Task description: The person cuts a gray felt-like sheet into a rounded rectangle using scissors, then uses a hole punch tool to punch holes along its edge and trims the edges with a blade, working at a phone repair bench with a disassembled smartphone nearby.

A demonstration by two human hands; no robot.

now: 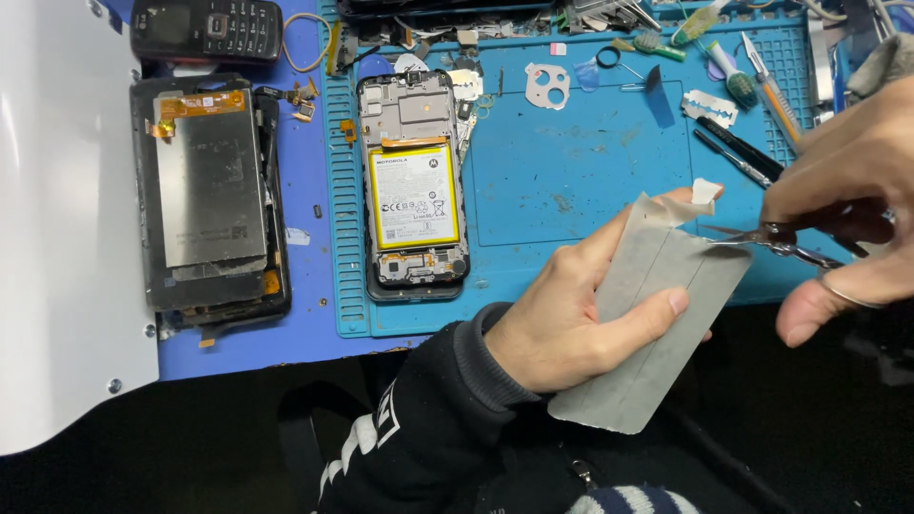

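Note:
My left hand (571, 319) holds a grey rectangular adhesive sheet (657, 324) tilted over the front edge of the blue work mat (581, 162). Its thumb lies across the sheet's lower face and a finger runs along its upper edge. My right hand (847, 190) grips small scissors (781, 240) whose blades meet the sheet's top right corner, where a small pale tab (705, 193) sticks up. An opened phone (414, 186) with a yellow-labelled battery lies on the mat to the left. Further left lies a detached display panel (209, 190), back side up.
A dark keypad phone (205, 29) lies at the top left. Screwdrivers (738, 148), a razor blade (709, 107), brushes, a camera bezel part (546, 86) and small loose parts are scattered along the mat's far edge. A white sheet (57, 219) covers the left side.

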